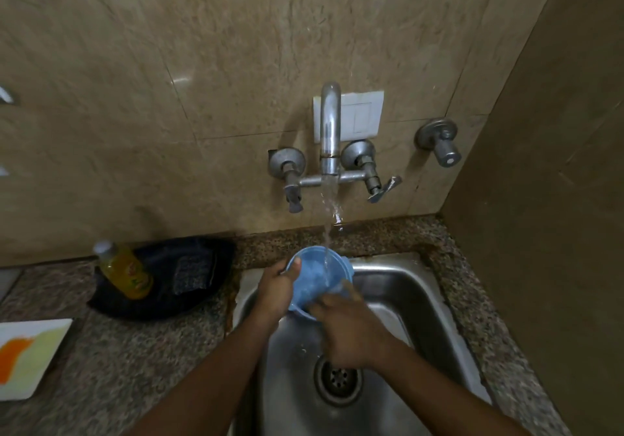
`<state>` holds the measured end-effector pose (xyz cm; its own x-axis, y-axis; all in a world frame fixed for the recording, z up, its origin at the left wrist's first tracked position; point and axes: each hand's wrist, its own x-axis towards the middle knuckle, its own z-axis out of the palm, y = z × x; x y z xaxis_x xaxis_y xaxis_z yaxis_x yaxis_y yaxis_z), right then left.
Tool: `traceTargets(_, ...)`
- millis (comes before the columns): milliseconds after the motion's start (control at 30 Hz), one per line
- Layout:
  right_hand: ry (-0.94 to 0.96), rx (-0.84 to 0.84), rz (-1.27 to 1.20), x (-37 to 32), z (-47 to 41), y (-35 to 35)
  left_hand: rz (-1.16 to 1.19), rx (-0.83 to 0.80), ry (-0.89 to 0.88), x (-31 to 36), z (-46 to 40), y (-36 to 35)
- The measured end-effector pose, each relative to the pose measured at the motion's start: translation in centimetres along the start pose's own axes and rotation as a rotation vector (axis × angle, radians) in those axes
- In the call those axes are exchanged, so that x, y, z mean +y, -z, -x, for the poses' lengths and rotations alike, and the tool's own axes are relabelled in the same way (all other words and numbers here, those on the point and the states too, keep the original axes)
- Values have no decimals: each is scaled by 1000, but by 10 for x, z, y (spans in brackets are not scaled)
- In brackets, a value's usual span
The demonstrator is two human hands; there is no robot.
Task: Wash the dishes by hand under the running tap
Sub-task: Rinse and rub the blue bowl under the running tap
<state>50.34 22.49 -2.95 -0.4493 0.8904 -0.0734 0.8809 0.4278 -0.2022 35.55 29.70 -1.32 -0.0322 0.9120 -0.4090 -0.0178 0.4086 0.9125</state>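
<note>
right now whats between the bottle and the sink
In the head view, a dark scrub pad on a black tray lies between bottle and sink.

1. We identify a home kitchen wash area: a stainless steel sink basin (398, 287) set in a speckled granite counter (135, 351).
2. We note a wall-mounted chrome mixer tap (330, 131) on beige marble-look wall tiles (169, 64).
3. We note a yellow dish-liquid bottle (125, 271) beside the basin.

Two bare forearms enter from about six o'clock, one toward eleven, one toward one. No sleeves, watch, rings or gloves show on either. The left hand (275, 292) looks sharp; the right hand (351, 329) is blurred, its fingers indistinct.
</note>
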Motion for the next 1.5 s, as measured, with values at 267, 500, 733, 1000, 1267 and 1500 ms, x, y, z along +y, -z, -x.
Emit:
traceTargets(267,-71,62,211,10,6,2,-148,-180,262,-14,0,18)
traceTargets(500,-50,-64,197,1,27,-5,-191,-94,254,-21,10,13)
traceTargets(733,-181,77,117,12,27,0,-234,-227,227,-15,13,11)
traceTargets(1000,-97,213,-9,4,21,-17,-125,-212,250,-20,15,23)
traceTargets(1267,-336,394,-799,-6,29,-18,-830,8,-388,-16,26,50)
traceTargets(1500,-504,313,-731,-5,30,-8,-1242,-13,-665,-32,43,59)
